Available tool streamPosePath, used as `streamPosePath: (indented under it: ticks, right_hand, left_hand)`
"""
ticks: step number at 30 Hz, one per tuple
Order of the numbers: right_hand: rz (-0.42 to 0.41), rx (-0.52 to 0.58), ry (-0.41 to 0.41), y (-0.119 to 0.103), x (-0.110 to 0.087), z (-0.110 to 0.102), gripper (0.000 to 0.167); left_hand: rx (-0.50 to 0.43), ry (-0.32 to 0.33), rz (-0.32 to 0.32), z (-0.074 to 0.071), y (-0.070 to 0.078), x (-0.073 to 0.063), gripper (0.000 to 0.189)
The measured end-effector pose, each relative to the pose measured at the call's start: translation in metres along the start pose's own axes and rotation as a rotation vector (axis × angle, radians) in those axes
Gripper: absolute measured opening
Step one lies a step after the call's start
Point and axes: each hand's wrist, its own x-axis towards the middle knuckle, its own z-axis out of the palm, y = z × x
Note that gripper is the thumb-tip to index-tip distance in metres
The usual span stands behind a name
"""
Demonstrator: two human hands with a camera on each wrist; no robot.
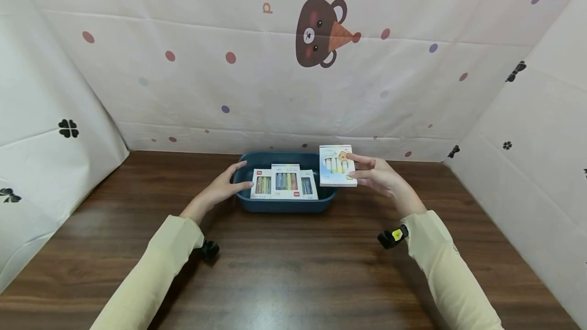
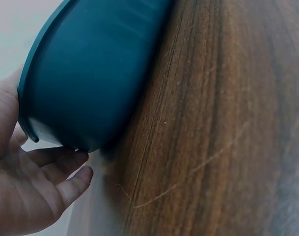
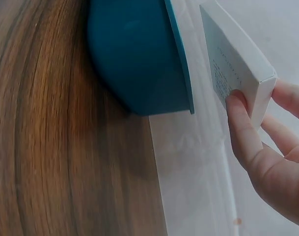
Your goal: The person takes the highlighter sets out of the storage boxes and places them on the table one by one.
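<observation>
A dark blue plastic basin (image 1: 284,207) stands on the table with several white marker boxes (image 1: 286,181) in it, their windows showing coloured sticks. At its left end my left hand (image 1: 220,186) grips the rim, thumb over the edge and the other fingers around the outside of the wall (image 2: 75,88). My right hand (image 1: 380,177) pinches another white marker box (image 1: 337,166) by its right side, thumb on one face and fingers on the other. That box is held up over the basin's right end, apart from the basin wall (image 3: 139,59) in the right wrist view.
The brown wooden table (image 1: 293,269) runs back to a white cloth backdrop (image 1: 257,85) with dots and a bear print. White cloth also hangs at the left and right sides. A dark wrist camera (image 1: 393,237) hangs below the right sleeve.
</observation>
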Motion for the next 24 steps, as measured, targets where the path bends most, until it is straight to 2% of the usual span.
streamPosePath:
  ticks: [15,24]
  right_hand:
    - [0.001,-0.048,0.009,0.000,-0.016,-0.027,0.070]
    - [0.000,-0.013,0.006,0.002,-0.021,-0.035,0.072]
  left_hand:
    - [-0.018,-0.005,-0.022,-0.001,0.004,0.002,0.073]
    - [-0.013,-0.008,-0.026,-0.002,0.002,0.001,0.073]
